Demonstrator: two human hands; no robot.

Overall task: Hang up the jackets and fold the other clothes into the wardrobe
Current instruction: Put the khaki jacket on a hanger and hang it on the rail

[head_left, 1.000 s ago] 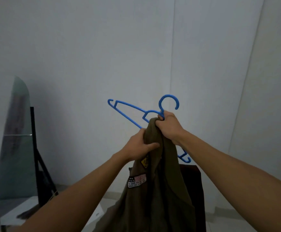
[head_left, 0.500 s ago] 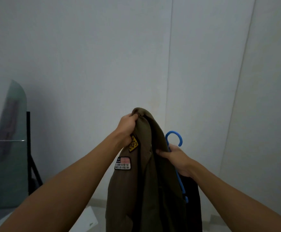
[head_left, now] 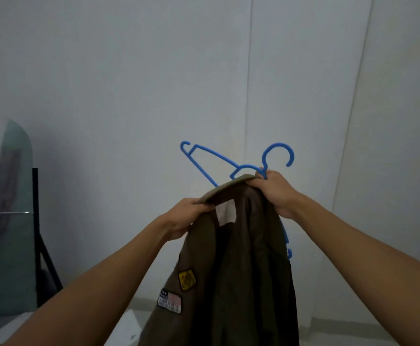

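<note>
Your left hand [head_left: 182, 218] and your right hand [head_left: 276, 192] are both raised in front of you, holding an olive-green jacket [head_left: 231, 265] up against the pale wall [head_left: 129, 83]. The grip of your left hand is closed on the jacket's collar edge, fingers curled over the cloth at its left end. The grip of your right hand is closed too, curled round the other end of the collar together with the neck of a blue plastic hanger [head_left: 231, 166], just under its hook. The hanger is tilted, one arm pointing up and to the left behind the collar, the other running down behind the jacket, where only its tip shows at the right edge of the cloth. The jacket hangs down from your hands with a pale label under the collar and two patches on its left side, a yellow one above a flag one. At far left a greenish panel [head_left: 6, 221] leans beside a black stand [head_left: 39, 245].
</note>
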